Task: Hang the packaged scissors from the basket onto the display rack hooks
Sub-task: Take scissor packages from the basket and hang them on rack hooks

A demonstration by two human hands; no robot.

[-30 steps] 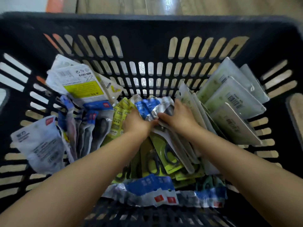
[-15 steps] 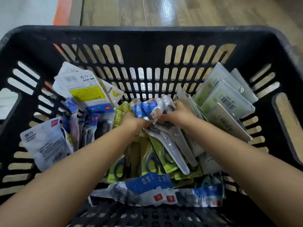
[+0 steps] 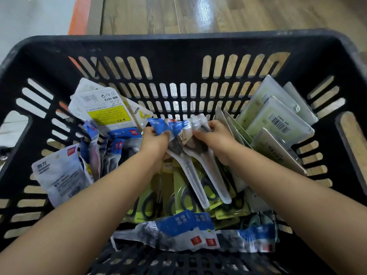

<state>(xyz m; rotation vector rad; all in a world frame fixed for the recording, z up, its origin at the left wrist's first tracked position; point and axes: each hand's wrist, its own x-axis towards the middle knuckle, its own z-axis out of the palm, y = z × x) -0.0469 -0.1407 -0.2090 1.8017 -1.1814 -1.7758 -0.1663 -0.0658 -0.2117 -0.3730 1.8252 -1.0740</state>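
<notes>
- Wooden floor shows beyond the black basket (image 3: 178, 46).
- Left hand (image 3: 155, 140) and right hand (image 3: 215, 138) pinch clear scissor packs (image 3: 195, 169) above the pile.
- Best lifted straight up, header holes kept free.

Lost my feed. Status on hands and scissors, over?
Left hand and right hand both grip clear scissor packs, lifted over the basket. No rack in view. Loose packs piled beneath.

Scissor packs (image 3: 190, 171) fill the basket (image 3: 178, 46) — hands (image 3: 156, 139) amid them.
</notes>
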